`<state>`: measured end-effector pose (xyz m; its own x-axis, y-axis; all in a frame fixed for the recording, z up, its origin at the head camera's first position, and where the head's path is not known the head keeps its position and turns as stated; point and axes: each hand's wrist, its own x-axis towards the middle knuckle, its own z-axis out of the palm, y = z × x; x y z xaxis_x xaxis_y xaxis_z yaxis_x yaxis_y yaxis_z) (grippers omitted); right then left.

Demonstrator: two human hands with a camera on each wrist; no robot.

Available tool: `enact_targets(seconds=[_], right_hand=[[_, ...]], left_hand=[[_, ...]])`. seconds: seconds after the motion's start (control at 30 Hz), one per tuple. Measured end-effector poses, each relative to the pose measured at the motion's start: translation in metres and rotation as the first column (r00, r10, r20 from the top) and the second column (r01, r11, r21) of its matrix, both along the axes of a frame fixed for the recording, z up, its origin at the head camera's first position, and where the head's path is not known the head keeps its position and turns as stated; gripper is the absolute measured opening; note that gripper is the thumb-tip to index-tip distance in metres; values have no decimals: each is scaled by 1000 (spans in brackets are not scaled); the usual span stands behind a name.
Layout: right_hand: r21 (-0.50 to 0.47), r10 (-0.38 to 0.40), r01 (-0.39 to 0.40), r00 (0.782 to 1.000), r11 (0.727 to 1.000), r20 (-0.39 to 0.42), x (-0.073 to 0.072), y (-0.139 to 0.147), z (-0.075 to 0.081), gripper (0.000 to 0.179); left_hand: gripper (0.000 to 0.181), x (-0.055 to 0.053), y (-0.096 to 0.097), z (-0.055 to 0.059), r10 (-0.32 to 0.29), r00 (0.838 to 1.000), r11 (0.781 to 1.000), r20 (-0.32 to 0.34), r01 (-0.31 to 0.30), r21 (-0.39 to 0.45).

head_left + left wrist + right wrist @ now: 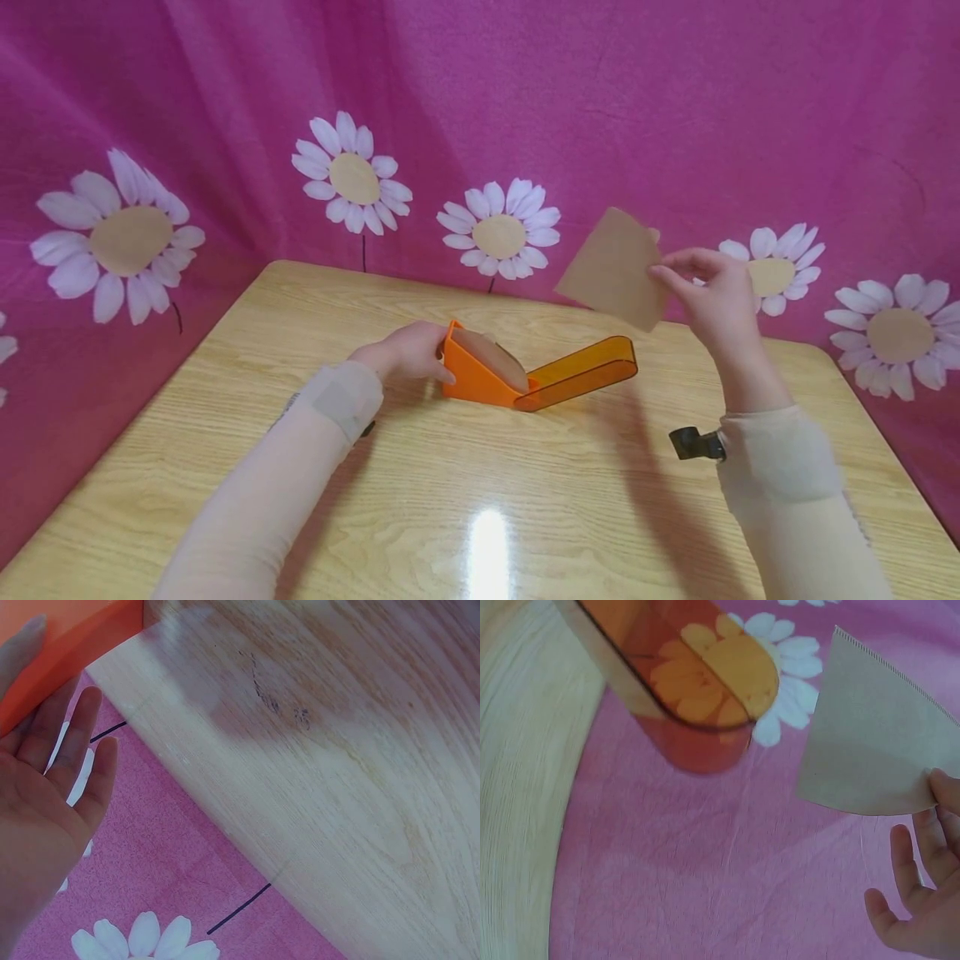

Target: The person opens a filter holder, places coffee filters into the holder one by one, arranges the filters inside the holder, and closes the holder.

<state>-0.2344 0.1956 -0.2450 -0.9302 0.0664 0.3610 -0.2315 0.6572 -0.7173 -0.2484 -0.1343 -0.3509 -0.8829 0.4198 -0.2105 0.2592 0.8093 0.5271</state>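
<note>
An orange coffee filter holder (476, 382) stands on the table, its see-through amber lid (581, 372) swung out to the right. Brown paper filters (491, 354) lie inside it. My left hand (408, 350) grips the holder's tall back end, thumb on the near side; the left wrist view shows the orange wall (82, 645) against the hand. Up above the lid, my right hand (716, 296) pinches one brown paper coffee filter (615, 267) by its edge between thumb and fingers. In the right wrist view that filter (870, 742) has a crimped seam along one side.
The wooden table (375, 492) has its far edge close behind the holder. A magenta cloth (600, 100) printed with white daisies hangs around the back and sides. Black camera mounts, such as the right one (693, 443), sit on the wrists.
</note>
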Motion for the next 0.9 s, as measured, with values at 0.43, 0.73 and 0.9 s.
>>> enact_targets(seconds=[0.43, 0.73, 0.9], right_hand=[[28, 105, -106, 993, 994, 62, 1, -37, -16, 29], [30, 167, -170, 983, 985, 80, 1, -55, -27, 26], [46, 189, -193, 979, 980, 77, -1, -62, -34, 24]], left_hand=[[41, -2, -1, -2, -13, 1000, 1000, -15, 13, -27], [42, -3, -1, -2, -29, 999, 999, -35, 28, -40], [43, -3, -2, -2, -32, 999, 999, -24, 31, -32]])
